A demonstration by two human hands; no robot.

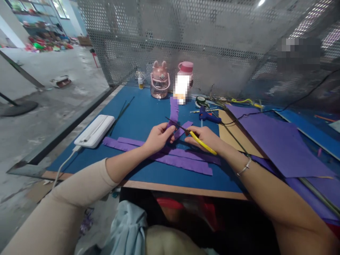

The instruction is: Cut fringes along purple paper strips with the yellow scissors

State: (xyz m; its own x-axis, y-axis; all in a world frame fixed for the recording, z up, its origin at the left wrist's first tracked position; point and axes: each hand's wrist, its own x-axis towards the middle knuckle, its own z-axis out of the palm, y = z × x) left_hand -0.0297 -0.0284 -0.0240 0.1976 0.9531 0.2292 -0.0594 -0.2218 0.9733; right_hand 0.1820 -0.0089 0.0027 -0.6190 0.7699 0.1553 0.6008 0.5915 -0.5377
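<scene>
My left hand (160,137) pinches a purple strip (174,109) that stands up from the fingers, its edges slightly ragged. In my right hand (205,138) is a pair of scissors (202,142) with yellow handles. Their dark blades point left and reach across the strip just above my left fingertips. Another purple piece (183,129) slants between the two hands; whether it joins the strip I cannot tell. Beneath my hands, several long purple strips (183,163) lie across the blue tabletop, partly covered by my left forearm.
A white power bank (95,131) with a cable lies at left. Behind stand a clear bottle with a pink eared lid (159,81) and a pink-capped bottle (186,66). At right are a blue glue gun (209,115), a tape roll (201,101) and purple sheets (281,138).
</scene>
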